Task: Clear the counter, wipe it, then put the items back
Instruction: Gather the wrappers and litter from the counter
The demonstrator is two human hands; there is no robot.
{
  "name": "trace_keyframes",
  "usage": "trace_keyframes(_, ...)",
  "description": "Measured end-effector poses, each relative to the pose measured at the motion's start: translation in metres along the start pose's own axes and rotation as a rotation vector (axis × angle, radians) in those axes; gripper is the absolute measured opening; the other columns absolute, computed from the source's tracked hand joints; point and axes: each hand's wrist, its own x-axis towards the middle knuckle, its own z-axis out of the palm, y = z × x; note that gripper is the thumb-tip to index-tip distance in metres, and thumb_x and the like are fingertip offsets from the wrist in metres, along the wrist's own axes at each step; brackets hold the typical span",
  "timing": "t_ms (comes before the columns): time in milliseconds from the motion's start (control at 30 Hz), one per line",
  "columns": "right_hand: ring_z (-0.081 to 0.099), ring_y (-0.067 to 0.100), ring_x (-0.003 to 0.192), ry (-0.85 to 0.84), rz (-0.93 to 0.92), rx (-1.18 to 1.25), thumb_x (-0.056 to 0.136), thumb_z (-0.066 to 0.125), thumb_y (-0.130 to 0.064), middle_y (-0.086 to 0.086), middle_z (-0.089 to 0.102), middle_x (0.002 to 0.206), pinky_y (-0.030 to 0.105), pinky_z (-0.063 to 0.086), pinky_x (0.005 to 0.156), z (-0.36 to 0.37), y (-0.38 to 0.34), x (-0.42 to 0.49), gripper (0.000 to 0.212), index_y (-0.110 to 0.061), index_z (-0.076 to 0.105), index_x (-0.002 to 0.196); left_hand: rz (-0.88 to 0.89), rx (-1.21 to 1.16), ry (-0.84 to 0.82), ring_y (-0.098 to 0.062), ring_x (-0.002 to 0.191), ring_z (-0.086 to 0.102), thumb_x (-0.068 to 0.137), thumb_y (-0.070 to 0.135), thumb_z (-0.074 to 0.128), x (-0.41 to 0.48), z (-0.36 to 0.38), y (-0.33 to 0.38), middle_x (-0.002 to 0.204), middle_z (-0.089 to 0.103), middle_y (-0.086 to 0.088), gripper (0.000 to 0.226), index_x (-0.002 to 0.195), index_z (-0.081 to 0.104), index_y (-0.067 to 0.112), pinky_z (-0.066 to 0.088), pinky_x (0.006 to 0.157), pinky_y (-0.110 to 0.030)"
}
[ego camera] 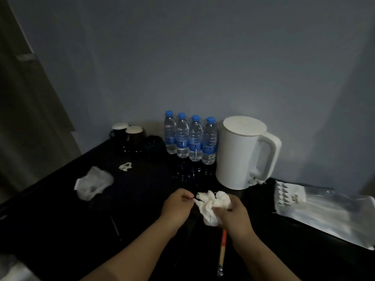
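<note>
Two hands on white cloth (pixel 211 203), head view. R hand (pixel 233 216) clenches bunch; L hand (pixel 178 205) pinches its left corner. Cloth sits betw. hands, over counter (pixel 142 199) front. Bulk nearer R hand. Bottles (pixel 190 138), kettle (pixel 239 153) uncleared behind.

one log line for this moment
left hand pinches white cloth | right hand grips it | black counter holds water bottles, kettle, mugs at back
</note>
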Motion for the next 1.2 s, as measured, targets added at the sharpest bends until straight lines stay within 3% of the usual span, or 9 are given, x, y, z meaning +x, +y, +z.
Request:
trace_keyframes(167, 0.06, 0.01, 0.079, -0.089, -0.01, -0.005, 0.085, 0.057, 0.004, 0.002, 0.062, 0.09, 0.02, 0.049, 0.063, 0.051, -0.011, 0.009, 0.024, -0.013, 0.054, 0.102, -0.038, -0.037, 0.052, -0.012, 0.085, 0.059, 0.09, 0.01, 0.052, 0.013, -0.048, -0.019, 0.09, 0.061, 0.003, 0.018, 0.086, 0.058, 0.026, 0.045, 0.072, -0.022)
trace_keyframes(233, 0.059, 0.009, 0.071, -0.113, -0.037, -0.036, 0.085, 0.056, 0.006, 0.012, 0.061, 0.081, 0.015, 0.048, 0.056, 0.073, -0.015, 0.015, 0.015, -0.004, 0.057, 0.096, -0.04, -0.034, 0.059, -0.011, 0.083, 0.058, 0.09, 0.01, 0.051, 0.022, -0.068, -0.028, 0.09, 0.061, 0.003, 0.017, 0.087, 0.058, 0.025, 0.044, 0.068, -0.021)
trace_keyframes(333, 0.059, 0.011, 0.072, -0.081, -0.063, -0.026, 0.085, 0.057, 0.005, 0.007, 0.062, 0.081, 0.021, 0.049, 0.061, 0.108, -0.022, 0.023, 0.015, -0.008, 0.058, 0.093, -0.003, -0.065, 0.059, -0.014, 0.087, 0.06, 0.092, 0.015, 0.052, 0.04, -0.097, -0.034, 0.094, 0.062, 0.002, 0.017, 0.086, 0.056, 0.03, 0.046, 0.074, -0.024)
trace_keyframes(400, 0.059, 0.01, 0.071, -0.047, -0.064, -0.004, 0.085, 0.057, 0.004, -0.001, 0.061, 0.081, 0.021, 0.048, 0.06, 0.129, -0.026, 0.029, 0.021, -0.017, 0.056, 0.087, 0.002, -0.09, -0.004, -0.017, 0.093, 0.063, 0.095, 0.022, 0.051, 0.054, -0.109, -0.031, 0.099, 0.064, 0.002, 0.011, 0.091, 0.056, 0.031, 0.048, 0.079, -0.028)
trace_keyframes(567, 0.061, 0.009, 0.078, 0.125, -0.025, 0.055, 0.084, 0.057, 0.005, -0.001, 0.063, 0.09, 0.016, 0.05, 0.061, 0.133, -0.028, 0.035, 0.03, -0.011, 0.054, 0.109, 0.01, -0.163, -0.238, -0.016, 0.086, 0.064, 0.096, 0.019, 0.051, 0.071, -0.098, -0.006, 0.092, 0.064, 0.002, 0.011, 0.102, 0.06, 0.02, 0.051, 0.07, -0.026)
trace_keyframes(667, 0.062, 0.01, 0.077, 0.251, -0.013, 0.107, 0.082, 0.058, 0.009, 0.001, 0.065, 0.089, 0.012, 0.05, 0.058, 0.104, -0.023, 0.019, 0.027, -0.008, 0.056, 0.104, 0.058, -0.087, -0.356, -0.018, 0.082, 0.063, 0.094, 0.012, 0.053, 0.061, -0.064, 0.009, 0.085, 0.063, -0.001, 0.012, 0.095, 0.061, 0.021, 0.055, 0.08, -0.037)
trace_keyframes(800, 0.066, 0.017, 0.083, 0.385, 0.02, 0.151, 0.082, 0.059, 0.007, 0.006, 0.068, 0.094, 0.028, 0.057, 0.07, 0.043, -0.009, -0.019, 0.029, -0.006, 0.058, 0.109, 0.092, -0.085, -0.486, -0.022, 0.081, 0.064, 0.093, 0.012, 0.054, 0.018, -0.007, 0.025, 0.083, 0.065, -0.005, 0.018, 0.082, 0.06, 0.025, 0.055, 0.082, -0.042)
trace_keyframes(967, 0.061, 0.005, 0.078, 0.486, 0.002, 0.119, 0.083, 0.059, 0.003, -0.004, 0.062, 0.091, 0.009, 0.046, 0.053, -0.061, 0.009, -0.1, 0.032, -0.014, 0.052, 0.109, 0.074, -0.126, -0.692, -0.013, 0.073, 0.063, 0.093, 0.011, 0.056, -0.068, 0.083, 0.037, 0.083, 0.064, 0.001, 0.013, 0.09, 0.059, 0.023, 0.054, 0.068, -0.03)
trace_keyframes(1200, 0.065, 0.018, 0.083, 0.616, 0.104, 0.15, 0.079, 0.066, -0.002, 0.006, 0.064, 0.094, 0.032, 0.054, 0.066, -0.207, 0.041, -0.212, 0.029, -0.014, 0.053, 0.102, -0.018, -0.119, -0.912, -0.013, 0.086, 0.063, 0.089, 0.004, 0.056, -0.198, 0.199, 0.053, 0.101, 0.063, -0.001, 0.027, 0.104, 0.055, 0.026, 0.055, 0.065, -0.025)
